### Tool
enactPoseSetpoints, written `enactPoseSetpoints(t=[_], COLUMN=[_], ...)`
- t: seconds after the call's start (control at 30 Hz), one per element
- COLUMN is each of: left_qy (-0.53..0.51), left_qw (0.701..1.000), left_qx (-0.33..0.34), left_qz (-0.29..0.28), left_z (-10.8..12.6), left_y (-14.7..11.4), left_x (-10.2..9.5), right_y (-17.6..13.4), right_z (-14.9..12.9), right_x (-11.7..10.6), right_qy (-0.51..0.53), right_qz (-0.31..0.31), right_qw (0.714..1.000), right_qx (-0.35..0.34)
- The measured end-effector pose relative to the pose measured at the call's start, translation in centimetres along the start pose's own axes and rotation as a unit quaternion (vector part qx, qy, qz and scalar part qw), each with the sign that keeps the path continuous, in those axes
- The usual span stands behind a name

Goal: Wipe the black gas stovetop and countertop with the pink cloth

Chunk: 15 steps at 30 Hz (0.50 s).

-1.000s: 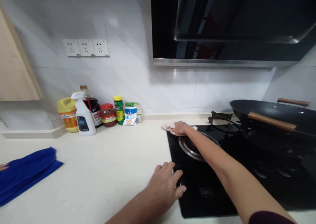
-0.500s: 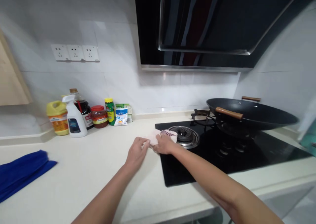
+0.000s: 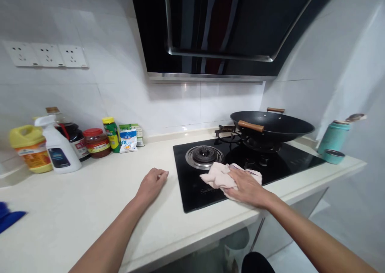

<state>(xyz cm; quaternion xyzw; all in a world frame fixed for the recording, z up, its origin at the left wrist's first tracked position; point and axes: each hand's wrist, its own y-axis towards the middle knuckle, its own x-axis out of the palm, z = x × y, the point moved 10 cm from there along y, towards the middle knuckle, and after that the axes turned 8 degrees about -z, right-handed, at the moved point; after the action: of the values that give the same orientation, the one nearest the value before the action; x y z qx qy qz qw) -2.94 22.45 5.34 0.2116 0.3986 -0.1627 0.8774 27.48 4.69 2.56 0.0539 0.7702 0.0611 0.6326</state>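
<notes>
My right hand (image 3: pixel 245 186) presses a pale pink cloth (image 3: pixel 219 176) onto the front edge of the black glass gas stove (image 3: pixel 192 196). Its fingers grip the bunched fabric, and part of the cloth lies under the palm. Left of the stove, my left hand (image 3: pixel 151 186) rests on the white countertop (image 3: pixel 108 221) with curled fingers and nothing in them. Behind the cloth is the bare left burner (image 3: pixel 204 155), inside its metal ring. A large black wok (image 3: pixel 279 122) with wooden handles sits on the burner at the right.
Along the wall at left stand a yellow jug (image 3: pixel 30 144), a white spray bottle (image 3: pixel 60 150), a dark sauce bottle, a red-lidded jar (image 3: pixel 96 143), a green shaker and packets. A blue cloth (image 3: pixel 9 219) lies far left. Teal containers (image 3: pixel 334 136) stand right; a range hood (image 3: pixel 210 24) hangs above.
My right hand has slid the pink cloth from beside the left burner to the stove's front edge, rightward and nearer me. My left hand has come away from the cloth. The view has turned right.
</notes>
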Motion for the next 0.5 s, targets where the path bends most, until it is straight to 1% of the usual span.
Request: enactPoseSetpoints(t=[0.1,0.2,0.3,0.4,0.5], left_qy=[0.007,0.022,0.046,0.06,0.084], left_qw=[0.999,0.999,0.997,0.994,0.991], left_qx=[0.0,-0.001,0.013,0.031,0.041], left_qz=[-0.033,-0.05,-0.067,-0.083,-0.101], left_z=[0.1,0.0,0.1,0.4,0.8], left_y=[0.0,-0.1,-0.1,-0.1,-0.1], left_x=[0.7,1.0,1.3,1.5,1.8], right_y=[-3.0,-4.8,-5.5,-5.9,-6.6], right_z=[4.7,8.2,10.3,12.4,16.2], right_x=[-0.1,-0.6,-1.3,-2.2,-3.0], right_qy=[0.0,0.03,0.052,0.042,0.028], right_qz=[0.015,0.035,0.051,0.079,0.109], right_qw=[1.0,0.998,0.996,0.993,0.987], right_qx=[0.025,0.04,0.055,0.076,0.115])
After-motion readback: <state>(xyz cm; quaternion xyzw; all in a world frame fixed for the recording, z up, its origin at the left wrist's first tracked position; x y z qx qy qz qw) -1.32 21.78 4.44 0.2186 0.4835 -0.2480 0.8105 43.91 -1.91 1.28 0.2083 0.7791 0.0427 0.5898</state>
